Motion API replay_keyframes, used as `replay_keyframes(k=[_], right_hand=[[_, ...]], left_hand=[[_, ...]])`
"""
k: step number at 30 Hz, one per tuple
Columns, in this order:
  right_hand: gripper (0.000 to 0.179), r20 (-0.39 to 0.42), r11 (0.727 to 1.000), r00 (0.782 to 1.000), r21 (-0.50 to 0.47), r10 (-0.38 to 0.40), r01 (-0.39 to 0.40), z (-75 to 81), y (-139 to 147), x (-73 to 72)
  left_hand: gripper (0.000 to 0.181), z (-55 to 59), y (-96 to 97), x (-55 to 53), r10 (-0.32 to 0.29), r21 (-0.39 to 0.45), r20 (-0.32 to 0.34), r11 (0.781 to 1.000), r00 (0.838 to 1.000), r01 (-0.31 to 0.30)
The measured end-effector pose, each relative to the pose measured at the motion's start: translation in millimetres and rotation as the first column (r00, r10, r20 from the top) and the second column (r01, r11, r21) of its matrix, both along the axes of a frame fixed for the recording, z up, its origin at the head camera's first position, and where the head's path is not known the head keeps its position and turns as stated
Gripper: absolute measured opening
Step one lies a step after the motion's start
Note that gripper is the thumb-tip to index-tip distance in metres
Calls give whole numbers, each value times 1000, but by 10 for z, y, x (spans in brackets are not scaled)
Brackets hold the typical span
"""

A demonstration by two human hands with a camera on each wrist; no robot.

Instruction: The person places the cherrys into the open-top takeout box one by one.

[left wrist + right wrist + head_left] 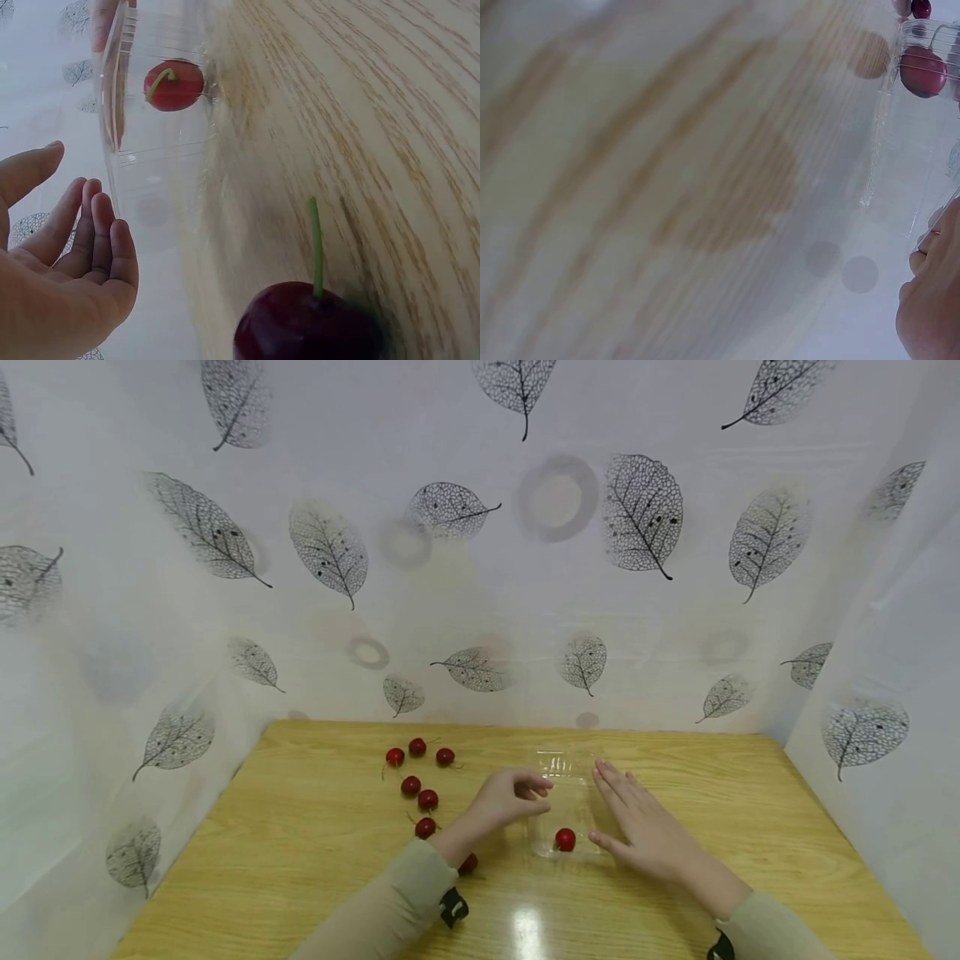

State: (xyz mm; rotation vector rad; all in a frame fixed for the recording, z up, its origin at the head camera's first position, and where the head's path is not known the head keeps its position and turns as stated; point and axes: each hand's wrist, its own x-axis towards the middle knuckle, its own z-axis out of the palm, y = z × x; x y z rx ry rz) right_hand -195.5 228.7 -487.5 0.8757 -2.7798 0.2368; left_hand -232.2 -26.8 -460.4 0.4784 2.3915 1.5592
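Currently, a clear plastic container (572, 806) stands on the wooden tabletop (315, 860) with a single red cherry (566, 839) inside, lying at the container's near end; the left wrist view shows its curved green stem through the clear plastic. The left hand (512, 797) reaches in from the left of the container, its fingertips above the left rim. Its grip is fairly wide and holds nothing: the fingers bend gently and the thumb stands away from them. To the right of the container is the right hand (651, 833), fingers straight and close together along the container's right side, thumb spread toward its near right corner; this grip is wide too, with nothing pinched in it.

Left of the container, seven loose cherries (428, 800) lie scattered on the wood, most with stems showing. Three are toward the far left of the container, three are nearer, and one sits by the near left corner, partly hidden by the left wrist. Both arms wear pale sleeves (390, 893) with black bands (453, 907) at the cuffs. Behind the container hangs a whitish sheet (450, 418) printed with dark skeleton leaves and faint rings.
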Motion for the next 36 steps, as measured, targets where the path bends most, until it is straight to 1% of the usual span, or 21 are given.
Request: replay_keyframes(k=[5,10,15,17,19,23,27,31,33,36], right_hand=[[87,7,1000,1000,-9,-9,9,3,2,10],[86,6,1000,1000,-14,-7,7,-15,11,5],[86,2,1000,1000,-14,-2,2,-24,18,3],[86,0,1000,1000,-14,0,0,-25,22,2],[86,4,1000,1000,-10,2,-2,-20,25,7],[86,18,1000,1000,-4,0,0,-2,32,20],[86,22,1000,1000,1,0,0,6,33,22],[86,11,1000,1000,-1,4,-4,-11,35,12],[86,9,1000,1000,-4,6,-6,-20,40,6],[86,9,1000,1000,-12,5,-5,-24,46,1]], left_hand=[[27,19,-69,5,1,43,35,999,999,-2],[31,68,-201,1,-4,63,66,998,998,0],[31,92,-361,-50,-11,63,58,998,998,8],[29,123,-434,-62,-6,57,52,998,999,3],[29,166,-517,-66,7,54,62,999,998,-10],[29,234,-675,-98,43,71,67,996,997,-47],[28,288,-834,-159,102,88,59,990,993,-107],[28,350,-1002,-216,185,61,59,980,981,-189],[30,378,-1090,-248,210,53,61,976,976,-214],[32,408,-1231,-299,237,64,73,968,969,-241]])
